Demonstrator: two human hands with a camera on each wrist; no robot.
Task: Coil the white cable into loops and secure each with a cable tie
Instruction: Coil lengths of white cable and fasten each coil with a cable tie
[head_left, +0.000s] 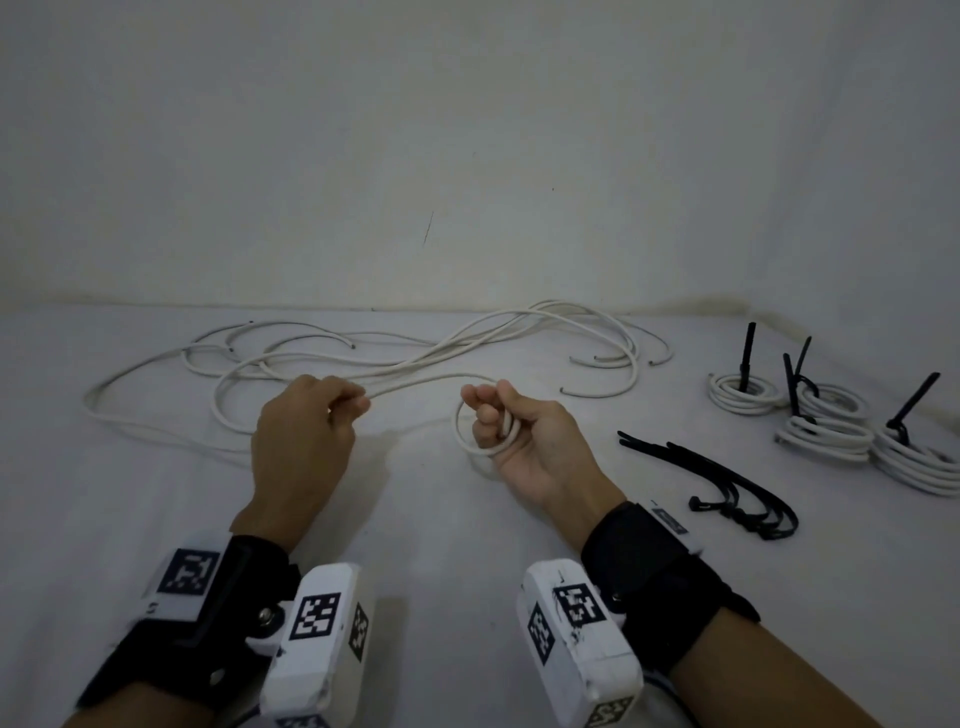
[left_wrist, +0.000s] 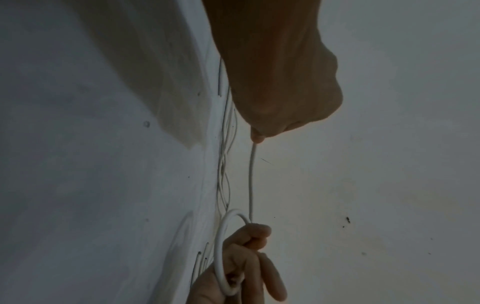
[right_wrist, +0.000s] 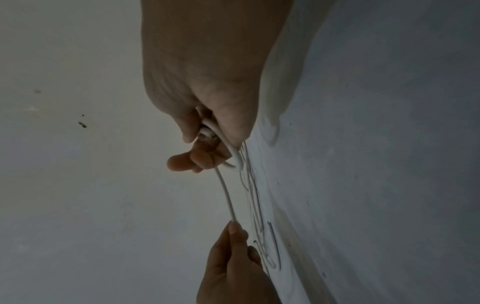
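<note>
Your hands sit above the middle of the table, apart from each other. Your left hand (head_left: 304, 441) is knuckles-up, with its curled fingertips pinching a strand of the white cable (head_left: 415, 387). Your right hand (head_left: 524, 441) is palm-up, with its fingers curled through a small loop (head_left: 467, 441) of that same cable; the thumb and forefinger close on the strand where it enters the loop. Between the two hands the strand runs raised off the surface, as both wrist views show.

The table (head_left: 156, 493) is pale and meets the wall (head_left: 467, 156) along its far edge. The near part, around your wrists, gives the most open room. Behind your hands the loose cables (head_left: 519, 327) sprawl in long curves nearly to the wall, from far left to right of centre, with several cut ends lying free. That tangle takes up the far side, so the room there is narrow.

At the far right, four finished coils (head_left: 826, 439) lie close together, some overlapping, each with a black tie tail standing up. Between them and your right wrist lies a bunch of spare black cable ties (head_left: 727, 483), near the wrist strap (head_left: 654, 566) but not touching it.
</note>
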